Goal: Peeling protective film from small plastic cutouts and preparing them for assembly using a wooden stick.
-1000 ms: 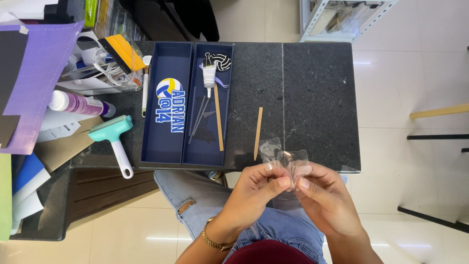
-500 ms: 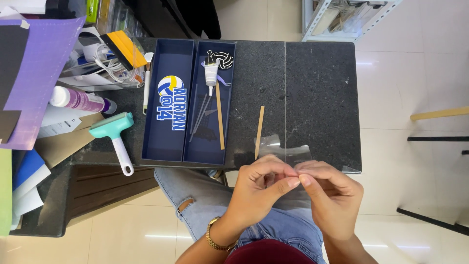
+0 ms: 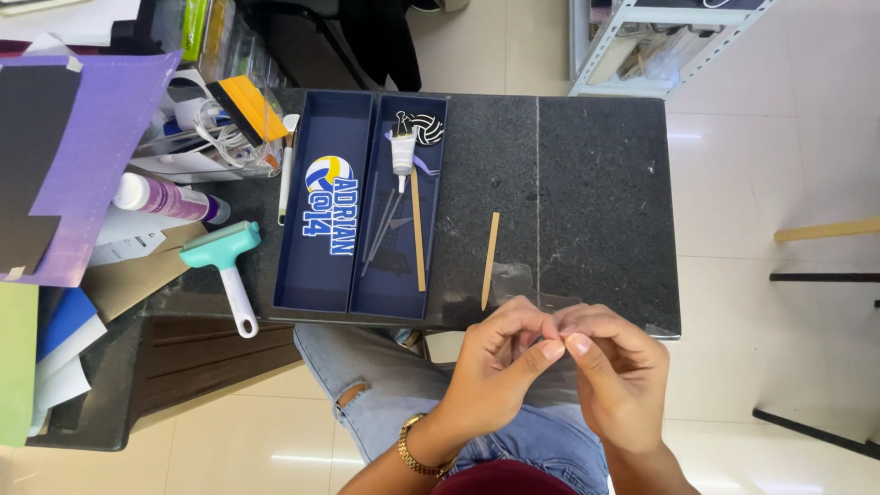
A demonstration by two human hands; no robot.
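My left hand (image 3: 500, 362) and my right hand (image 3: 616, 371) meet at the fingertips just below the front edge of a dark stone table (image 3: 596, 183). Both pinch a small clear plastic sheet (image 3: 518, 280) whose see-through upper part lies over the table edge. A thin wooden stick (image 3: 490, 259) lies on the table just above my left hand. To its left sit two dark blue box halves (image 3: 362, 206); one bears a printed volleyball design, the other holds a second wooden stick (image 3: 417, 229), a small white glue tube (image 3: 401, 151) and thin strips.
A teal roller tool (image 3: 225, 266), a purple-capped bottle (image 3: 170, 197), purple and black sheets (image 3: 73, 156) and clutter crowd the left side. A white shelf rack (image 3: 642, 41) stands at the top right on the tiled floor. My denim-clad lap is below the table.
My hands have drawn closer together and slightly down, fingers curling tighter over the clear sheet, which now shows less above them.
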